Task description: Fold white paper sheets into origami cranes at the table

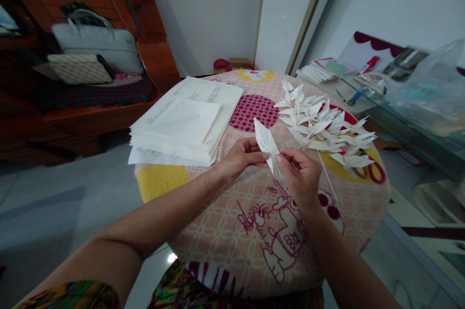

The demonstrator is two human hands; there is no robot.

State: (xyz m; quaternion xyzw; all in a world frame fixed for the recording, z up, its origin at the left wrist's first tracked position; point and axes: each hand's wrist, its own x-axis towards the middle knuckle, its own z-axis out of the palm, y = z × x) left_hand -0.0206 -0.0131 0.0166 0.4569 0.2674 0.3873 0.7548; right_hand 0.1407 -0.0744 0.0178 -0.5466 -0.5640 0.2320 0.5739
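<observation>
A narrow, pointed piece of folded printed paper (266, 138) is held upright over the round table. My left hand (245, 155) pinches it from the left, thumb on its face. On the other side, my right hand (298, 169) grips its lower right edge between thumb and fingers. To the right lies a heap of folded paper cranes (319, 122). A thick stack of printed sheets (145, 137) stands at the left, with smaller squares of paper (189, 117) on top. Beside my right hand lies a thin white stick (328, 177).
Red-handled scissors (377, 172) lie partly under the cranes at the right edge. A patterned cloth (218, 231) covers the table. Right of it stands a glass shelf (410, 125) with a plastic bag (432, 91). At left, a wooden bench (109, 110) bears bags.
</observation>
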